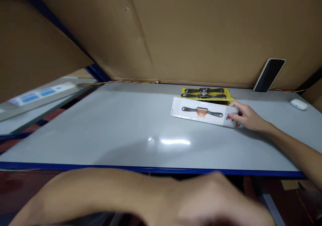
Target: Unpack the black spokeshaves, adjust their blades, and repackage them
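Note:
My right hand (249, 117) grips the right end of a flat white spokeshave package (191, 117), thumb on top and fingers at its edge. A dark spokeshave with a red-orange middle is pictured on its face. Just behind, partly covered by the white package, lie yellow-backed spokeshave packages (205, 92) with dark two-handled tools showing. Close to the camera, below the table's front edge, my left hand (211, 199) is bent at the wrist and smeared by motion. Its fingers are hidden, so what it may hold does not show.
The grey tabletop (120, 125) has a blue front edge. A phone (269, 75) leans on the brown back panel (201, 35). A white earbud case (299, 104) lies at the right. Yellow-red wires (130, 82) run along the back, and a white printed box (42, 93) sits far left.

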`<state>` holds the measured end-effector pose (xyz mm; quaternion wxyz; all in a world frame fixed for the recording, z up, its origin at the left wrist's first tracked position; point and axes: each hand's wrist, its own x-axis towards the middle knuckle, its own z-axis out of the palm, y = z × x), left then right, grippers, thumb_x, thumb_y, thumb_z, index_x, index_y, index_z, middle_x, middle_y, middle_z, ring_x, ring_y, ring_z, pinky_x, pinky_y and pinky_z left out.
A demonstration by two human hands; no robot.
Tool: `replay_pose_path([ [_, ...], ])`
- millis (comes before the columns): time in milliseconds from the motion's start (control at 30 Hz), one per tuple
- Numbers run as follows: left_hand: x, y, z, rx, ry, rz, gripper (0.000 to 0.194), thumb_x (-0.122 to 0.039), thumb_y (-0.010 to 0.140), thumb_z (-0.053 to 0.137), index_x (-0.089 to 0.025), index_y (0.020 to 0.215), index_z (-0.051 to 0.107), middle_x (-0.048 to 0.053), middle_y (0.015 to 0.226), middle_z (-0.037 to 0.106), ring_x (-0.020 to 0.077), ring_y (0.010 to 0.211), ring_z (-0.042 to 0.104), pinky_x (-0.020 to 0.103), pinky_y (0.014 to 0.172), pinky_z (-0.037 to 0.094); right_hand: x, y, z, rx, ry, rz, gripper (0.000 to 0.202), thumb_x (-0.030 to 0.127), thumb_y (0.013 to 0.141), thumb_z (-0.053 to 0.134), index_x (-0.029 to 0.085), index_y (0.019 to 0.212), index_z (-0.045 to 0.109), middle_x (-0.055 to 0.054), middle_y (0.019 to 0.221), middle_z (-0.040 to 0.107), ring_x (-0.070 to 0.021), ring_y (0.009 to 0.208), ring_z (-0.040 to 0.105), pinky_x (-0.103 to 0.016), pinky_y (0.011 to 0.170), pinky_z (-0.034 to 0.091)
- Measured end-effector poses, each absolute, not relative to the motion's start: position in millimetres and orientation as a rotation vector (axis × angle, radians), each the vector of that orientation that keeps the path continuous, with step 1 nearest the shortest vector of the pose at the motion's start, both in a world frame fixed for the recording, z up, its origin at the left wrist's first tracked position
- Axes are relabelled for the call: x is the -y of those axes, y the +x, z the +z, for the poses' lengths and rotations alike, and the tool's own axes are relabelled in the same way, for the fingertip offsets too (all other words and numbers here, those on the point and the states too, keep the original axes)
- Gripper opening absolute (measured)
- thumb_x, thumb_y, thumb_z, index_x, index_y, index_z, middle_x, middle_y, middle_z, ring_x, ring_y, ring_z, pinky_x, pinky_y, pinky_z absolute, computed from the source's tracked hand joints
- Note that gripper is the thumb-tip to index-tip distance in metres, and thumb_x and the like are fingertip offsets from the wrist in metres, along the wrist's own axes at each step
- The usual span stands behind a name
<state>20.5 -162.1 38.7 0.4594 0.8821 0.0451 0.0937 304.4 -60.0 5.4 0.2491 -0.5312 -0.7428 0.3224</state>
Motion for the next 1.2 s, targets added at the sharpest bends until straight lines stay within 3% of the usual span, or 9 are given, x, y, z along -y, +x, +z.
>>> replay_pose_path([
  [133, 104.3, 30.9, 34.8, -0.185, 2.307, 0.593, 0.014, -0.021, 0.090, 0.045, -0.023, 0.088, 0.059, 0.003, 0.079, 0.069, 0.0154, 0.070, 0.061, 0.031, 0.068, 0.053, 57.5, 299.2, -2.0, 1.958, -1.396, 0.959, 0.038, 0.060, 0.084, 0.073, 0.023, 0.086, 0.064, -0.001, 0.073, 0.068, -0.0155, 0.056, 0.057, -0.030, 0.053, 0.044],
  [233, 65.7, 28.2, 14.7, -0.401, 2.666, 0.790, 0.019, -0.020, 0.092, 0.040, -0.022, 0.088, 0.058, 0.006, 0.085, 0.068, 0.0192, 0.078, 0.058, 0.037, 0.078, 0.052, 56.6, 298.8, 0.4, 1.900, -1.394, 1.060, 0.041, 0.062, 0.080, 0.078, 0.022, 0.081, 0.068, -0.002, 0.069, 0.068, -0.0161, 0.057, 0.059, -0.030, 0.053, 0.046],
  [367, 37.6, 19.8, -1.0, -0.530, 3.056, 0.812, 0.022, -0.034, 0.101, 0.045, -0.022, 0.093, 0.062, 0.011, 0.106, 0.070, 0.0264, 0.099, 0.060, 0.042, 0.087, 0.047, 58.9, 298.7, 6.0, 1.876, -1.379, 1.144, 0.039, 0.059, 0.077, 0.080, 0.021, 0.086, 0.073, -0.003, 0.075, 0.071, -0.0182, 0.065, 0.064, -0.032, 0.060, 0.051],
  [500, 26.9, 16.4, -7.0, -0.527, 3.139, 0.655, 0.054, -0.063, 0.102, 0.050, -0.020, 0.134, 0.058, 0.018, 0.139, 0.060, 0.0328, 0.122, 0.056, 0.046, 0.101, 0.044, 64.0, 297.7, 12.6, 1.951, -1.331, 1.187, 0.041, 0.057, 0.082, 0.076, 0.021, 0.103, 0.079, -0.006, 0.095, 0.077, -0.0204, 0.078, 0.067, -0.034, 0.068, 0.054],
  [600, 23.5, 17.9, -12.9, -0.605, 3.117, 0.529, 0.078, -0.076, 0.097, 0.050, -0.021, 0.153, 0.047, 0.017, 0.134, 0.060, 0.0327, 0.115, 0.057, 0.044, 0.098, 0.044, 64.6, 300.4, 20.2, 2.023, -1.310, 1.338, 0.043, 0.055, 0.085, 0.075, 0.024, 0.115, 0.079, -0.005, 0.099, 0.078, -0.0194, 0.079, 0.068, -0.034, 0.072, 0.056],
  [667, 23.0, 20.1, -16.3, -0.667, 3.096, 0.498, 0.083, -0.077, 0.096, 0.049, -0.019, 0.155, 0.045, 0.015, 0.124, 0.062, 0.0313, 0.108, 0.057, 0.043, 0.095, 0.044, 61.9, 305.0, 25.4, 2.034, -1.358, 1.393, 0.040, 0.055, 0.084, 0.076, 0.023, 0.109, 0.080, -0.004, 0.089, 0.077, -0.0174, 0.072, 0.067, -0.032, 0.067, 0.055],
  [867, 30.4, 31.1, -21.2, -0.800, 3.086, 0.558, 0.083, -0.074, 0.097, 0.051, -0.017, 0.156, 0.045, 0.014, 0.120, 0.061, 0.0305, 0.105, 0.054, 0.042, 0.093, 0.044, 48.4, 323.9, 33.4, 2.001, -1.531, 1.387, 0.037, 0.056, 0.070, 0.087, 0.022, 0.077, 0.077, -0.001, 0.069, 0.072, -0.0150, 0.059, 0.065, -0.028, 0.056, 0.054],
  [1200, 38.8, 37.7, -13.1, -1.001, 3.107, 0.403, 0.085, -0.071, 0.096, 0.055, -0.019, 0.162, 0.040, 0.015, 0.123, 0.062, 0.0313, 0.108, 0.058, 0.042, 0.096, 0.044, 30.6, 378.7, 40.6, 2.102, -1.736, 1.195, 0.043, 0.066, 0.070, 0.083, 0.023, 0.073, 0.078, -0.005, 0.072, 0.073, -0.0194, 0.065, 0.066, -0.036, 0.066, 0.056],
])
